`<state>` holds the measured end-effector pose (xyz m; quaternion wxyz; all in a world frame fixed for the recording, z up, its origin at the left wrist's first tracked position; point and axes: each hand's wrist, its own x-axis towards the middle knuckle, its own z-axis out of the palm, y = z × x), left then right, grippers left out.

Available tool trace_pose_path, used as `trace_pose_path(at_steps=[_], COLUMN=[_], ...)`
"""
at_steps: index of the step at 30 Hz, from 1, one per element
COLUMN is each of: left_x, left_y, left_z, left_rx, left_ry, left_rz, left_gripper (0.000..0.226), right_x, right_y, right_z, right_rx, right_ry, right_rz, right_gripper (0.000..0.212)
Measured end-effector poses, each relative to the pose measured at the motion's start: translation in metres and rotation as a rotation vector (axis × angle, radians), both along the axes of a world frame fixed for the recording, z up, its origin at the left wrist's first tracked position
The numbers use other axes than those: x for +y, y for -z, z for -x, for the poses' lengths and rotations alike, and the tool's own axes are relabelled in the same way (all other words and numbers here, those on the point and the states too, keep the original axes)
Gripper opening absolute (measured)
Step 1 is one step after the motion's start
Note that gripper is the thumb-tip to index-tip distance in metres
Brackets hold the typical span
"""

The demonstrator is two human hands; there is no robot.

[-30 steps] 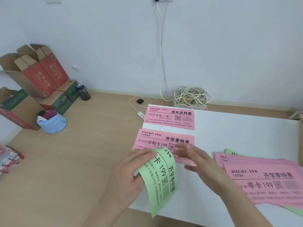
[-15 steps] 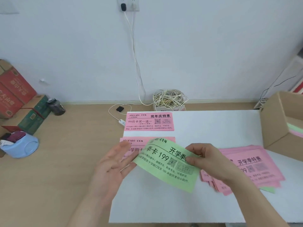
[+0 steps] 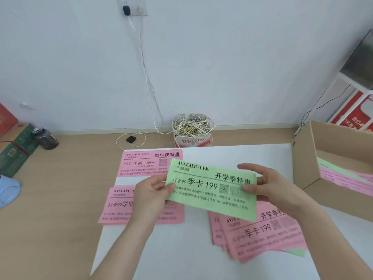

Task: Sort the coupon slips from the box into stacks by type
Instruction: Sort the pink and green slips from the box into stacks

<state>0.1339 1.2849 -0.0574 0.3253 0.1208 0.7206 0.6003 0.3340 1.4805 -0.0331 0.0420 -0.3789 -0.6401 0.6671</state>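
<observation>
A: Starting big: white table (image 3: 232, 156) carrying everything, cardboard box (image 3: 304, 168) sitting at its right edge, more pink and green slips lying inside.

B: Then the piles. Loose pink heap (image 3: 264, 237) near the right forearm, a green corner peeking from under it. Pink semester-card stack (image 3: 119, 207) at the left edge, pink anniversary slip (image 3: 141, 162) beyond it, apart.

A: And the green slip (image 3: 212, 188)?

B: Hovering above the table between those piles, face up. Left hand (image 3: 149, 197) pinching its left edge, thumb on top; right hand (image 3: 276, 190) pinching the right edge, fingers (image 3: 250, 187) closed on the paper.

A: So, probably reading and classifying it.

B: Likely. Printed offer matching the loose pink heap, colour differing. No all-green stack showing yet.

A: Next move, then: deciding whether type means colour or offer, then either claiming bare table for a new stack or laying it flat and square on the matching one.
</observation>
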Motion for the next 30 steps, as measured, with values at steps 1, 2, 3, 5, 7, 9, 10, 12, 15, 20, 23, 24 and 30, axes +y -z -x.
trace_pose_path(at_steps=[1,2,3,5,7,9,10,12,15,20,23,24,30], left_x=[0.016,0.032,0.047,0.076,0.099,0.114,0.120,0.126,0.127,0.133,0.132,0.132,0.118], left_y=[0.004,0.011,0.018,0.034,0.047,0.055,0.058,0.059,0.063,0.076,0.079,0.078,0.043], left_z=[-0.001,0.000,-0.001,0.000,-0.001,-0.002,-0.003,-0.005,-0.009,-0.022,-0.022,-0.022,-0.050], left_rx=[0.049,0.093,0.136,0.239,0.362,0.483,0.534,0.626,0.882,1.043,1.036,1.034,0.877], left_ry=[-0.016,-0.019,-0.009,0.017,0.042,0.083,0.106,0.142,0.213,0.508,0.526,0.527,0.704], left_rz=[0.035,0.073,0.112,0.195,0.290,0.398,0.439,0.495,0.627,0.639,0.664,0.660,0.399], left_gripper=[0.020,0.019,0.019,0.020,0.026,0.046,0.052,0.057,0.057,0.046,0.046,0.046,0.065], right_x=[0.011,0.022,0.033,0.055,0.075,0.091,0.097,0.107,0.117,0.124,0.124,0.123,0.090], right_y=[0.006,0.013,0.021,0.035,0.047,0.060,0.065,0.074,0.083,0.082,0.080,0.077,0.035], right_z=[0.000,0.001,0.004,0.012,0.022,0.032,0.036,0.042,0.046,0.051,0.055,0.054,-0.002], right_rx=[-0.025,-0.063,-0.108,-0.189,-0.255,-0.301,-0.319,-0.350,-0.363,-0.366,-0.408,-0.422,-0.503], right_ry=[0.028,0.068,0.119,0.192,0.202,0.171,0.151,0.117,0.095,-0.005,-0.048,-0.061,-0.538], right_rz=[0.003,-0.041,-0.113,-0.280,-0.421,-0.514,-0.548,-0.600,-0.607,-0.700,-0.757,-0.774,-0.753], right_gripper=[0.051,0.052,0.052,0.051,0.051,0.048,0.046,0.046,0.048,0.051,0.060,0.067,0.115])
